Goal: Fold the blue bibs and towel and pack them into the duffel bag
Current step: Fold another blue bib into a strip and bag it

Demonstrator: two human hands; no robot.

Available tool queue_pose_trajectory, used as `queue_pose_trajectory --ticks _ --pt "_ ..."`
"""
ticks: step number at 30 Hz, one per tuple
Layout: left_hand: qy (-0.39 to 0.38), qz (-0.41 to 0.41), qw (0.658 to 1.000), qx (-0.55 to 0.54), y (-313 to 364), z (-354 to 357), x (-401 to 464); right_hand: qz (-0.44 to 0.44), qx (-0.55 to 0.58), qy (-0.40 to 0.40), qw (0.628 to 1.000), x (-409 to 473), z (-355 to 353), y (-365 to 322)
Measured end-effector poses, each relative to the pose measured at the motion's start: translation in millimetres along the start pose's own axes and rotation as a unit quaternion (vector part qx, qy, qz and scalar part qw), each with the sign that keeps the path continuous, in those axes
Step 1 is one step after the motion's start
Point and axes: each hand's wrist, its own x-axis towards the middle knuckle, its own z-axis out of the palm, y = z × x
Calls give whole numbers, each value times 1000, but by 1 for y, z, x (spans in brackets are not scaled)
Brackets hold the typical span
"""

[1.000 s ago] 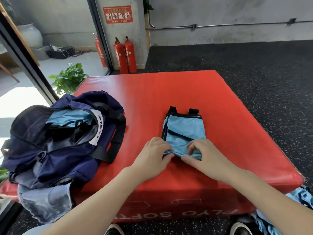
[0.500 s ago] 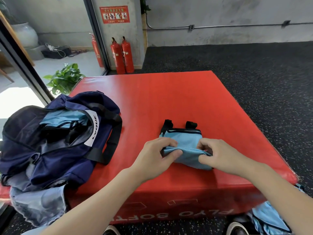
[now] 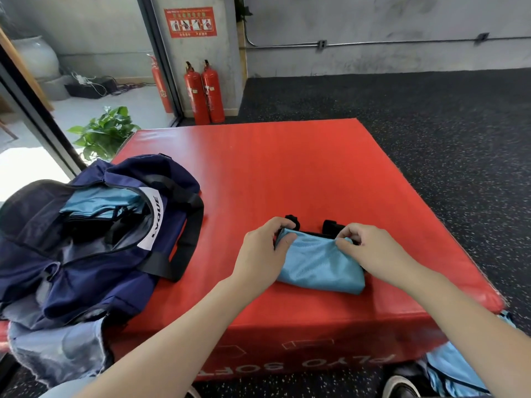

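A light blue mesh bib with black trim lies folded over on the red plyo box, near its front edge. My left hand pinches the bib's folded edge at its far left corner. My right hand pinches the same edge at the far right corner. The navy duffel bag lies open on the box's left side, with folded blue cloth inside it.
More blue cloth hangs at the box's lower right, by my shoe. Red fire extinguishers and a potted plant stand beyond the box. Black speckled floor surrounds it on the right.
Both hands have lifted the bib's near edge and carried it away from me over the far part, folding the bib in half. The bag has not moved.
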Motion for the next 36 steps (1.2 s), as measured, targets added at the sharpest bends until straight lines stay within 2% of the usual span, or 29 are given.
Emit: queue_pose_trajectory --ticks 2,5,9,11,13,15,17,20,22,25,27,32,36 --pt "-3 -12 1000 5 -2 4 4 0 -21 22 1000 2 3 5" --pt "-5 -7 998 67 -9 9 9 4 -61 45 997 3 6 10" --pt "10 -2 994 105 -14 14 12 21 -111 52 992 4 8 17" --pt "42 56 987 143 -14 15 13 30 -116 52 991 6 8 18" --pt "39 144 971 188 -14 16 15 35 -116 54 991 6 7 17" --pt "-16 203 959 196 -11 16 18 39 -123 59 990 5 8 16" --pt "-75 215 952 205 -11 15 18 44 -137 67 987 5 9 15" --pt "-112 150 953 239 -13 14 15 51 -150 80 984 4 10 11" --pt "-104 100 952 269 -9 13 13 60 -153 87 982 3 8 7" --pt "-63 70 920 380 5 8 11 73 -140 98 983 0 8 4" --pt "-70 36 912 402 14 4 9 82 -113 94 986 -2 8 2" --pt "-130 -43 939 317 27 0 0 101 -23 48 993 -5 18 -1" --pt "-192 -69 961 188 32 -2 -9 120 54 7 991 -3 22 -5"
